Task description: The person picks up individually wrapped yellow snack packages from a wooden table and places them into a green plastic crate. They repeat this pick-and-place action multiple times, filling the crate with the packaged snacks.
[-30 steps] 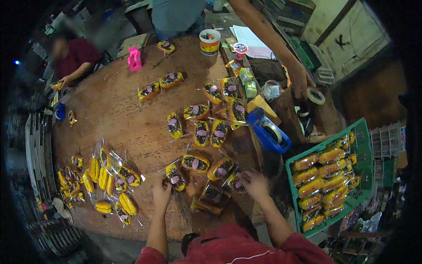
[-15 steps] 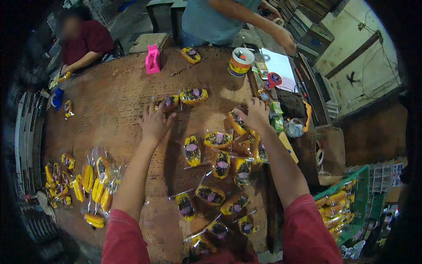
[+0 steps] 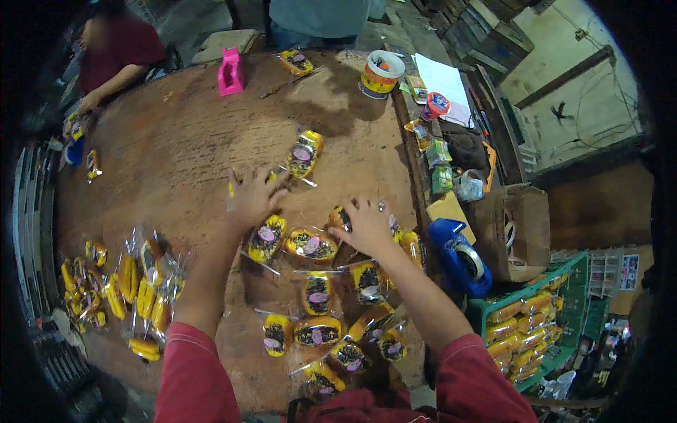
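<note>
My left hand (image 3: 252, 197) lies over the table with fingers spread, and bits of a yellow wrapped bread roll (image 3: 273, 175) peek out past its fingers. My right hand (image 3: 365, 227) has its thumb and fingers around a wrapped bread roll (image 3: 340, 218), mostly covered by the hand. Dark shreds and a pinkish oval label mark the rolls, each in a clear bag. Between my hands and just nearer lie a roll placed crosswise (image 3: 311, 244) and a tilted one (image 3: 266, 237). Beyond them is another roll (image 3: 303, 154). Several more spread toward my body.
Bagged rolls (image 3: 144, 296) pile at the left. A pink tape dispenser (image 3: 230, 72) and a tub (image 3: 381, 74) stand at the far side. Right are a blue tape dispenser (image 3: 460, 257), a cardboard box (image 3: 518, 225) and a green crate (image 3: 575, 310) of rolls. Another person (image 3: 123, 53) sits far left.
My right hand has come nearer and leftward with the roll under it. Nearby rolls have shifted closer together. The far roll has turned more upright. The view has tilted, showing the blue dispenser.
</note>
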### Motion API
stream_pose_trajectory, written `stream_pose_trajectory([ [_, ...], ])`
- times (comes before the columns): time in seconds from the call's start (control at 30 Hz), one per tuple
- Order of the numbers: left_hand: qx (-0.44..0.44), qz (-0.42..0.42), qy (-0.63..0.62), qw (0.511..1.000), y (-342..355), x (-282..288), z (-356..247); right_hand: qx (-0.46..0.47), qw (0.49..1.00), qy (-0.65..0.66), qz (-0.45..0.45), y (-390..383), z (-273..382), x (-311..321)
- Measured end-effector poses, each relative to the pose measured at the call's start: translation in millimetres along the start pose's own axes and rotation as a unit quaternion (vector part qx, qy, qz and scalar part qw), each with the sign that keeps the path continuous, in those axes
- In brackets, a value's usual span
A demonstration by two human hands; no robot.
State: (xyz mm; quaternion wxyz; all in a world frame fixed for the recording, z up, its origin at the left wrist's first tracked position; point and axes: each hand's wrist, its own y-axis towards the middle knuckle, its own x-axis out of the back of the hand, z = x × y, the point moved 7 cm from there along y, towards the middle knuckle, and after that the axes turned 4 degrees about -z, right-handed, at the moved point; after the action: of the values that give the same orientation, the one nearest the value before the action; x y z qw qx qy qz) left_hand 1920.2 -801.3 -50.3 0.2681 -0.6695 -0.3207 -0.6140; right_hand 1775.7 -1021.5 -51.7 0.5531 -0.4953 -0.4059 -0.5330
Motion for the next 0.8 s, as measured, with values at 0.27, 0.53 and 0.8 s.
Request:
stream_pose_trajectory([
  [0.27, 0.081, 0.048, -0.131, 0.987, -140, 8, -38, -0.066, 0.983, 0.172, -0.026, -3, 30, 12],
  [0.53, 0.161, 0.086, -0.134, 0.974, -202, 18, -9, 0.041, 0.991, 0.053, -0.112, 137, 71, -23],
  [0.8, 0.207, -0.116, -0.023, 0.971, -206, 58, 4, 0.132, 0.945, 0.274, -0.116, -36, 101, 60],
])
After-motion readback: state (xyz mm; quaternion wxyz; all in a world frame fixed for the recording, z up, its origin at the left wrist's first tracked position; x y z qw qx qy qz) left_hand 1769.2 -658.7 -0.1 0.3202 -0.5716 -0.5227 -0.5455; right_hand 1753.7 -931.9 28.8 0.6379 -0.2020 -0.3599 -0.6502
